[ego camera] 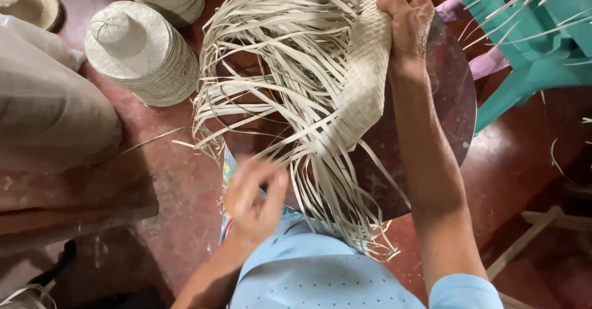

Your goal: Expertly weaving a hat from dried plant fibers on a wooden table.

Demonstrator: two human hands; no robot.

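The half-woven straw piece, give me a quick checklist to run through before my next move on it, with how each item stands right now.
1. Right hand holding the woven part of the straw piece at its top edge: ok, grip closed on it.
2. Left hand at the loose strands: cannot tell whether it holds any, it is blurred.
3. Piece supported on the round dark board: ok, it lies over it.
4. Loose strands free of tangles: not ok, they cross and splay to the left.
5. Stack of finished woven hats clear of the strands: ok, apart on the floor.
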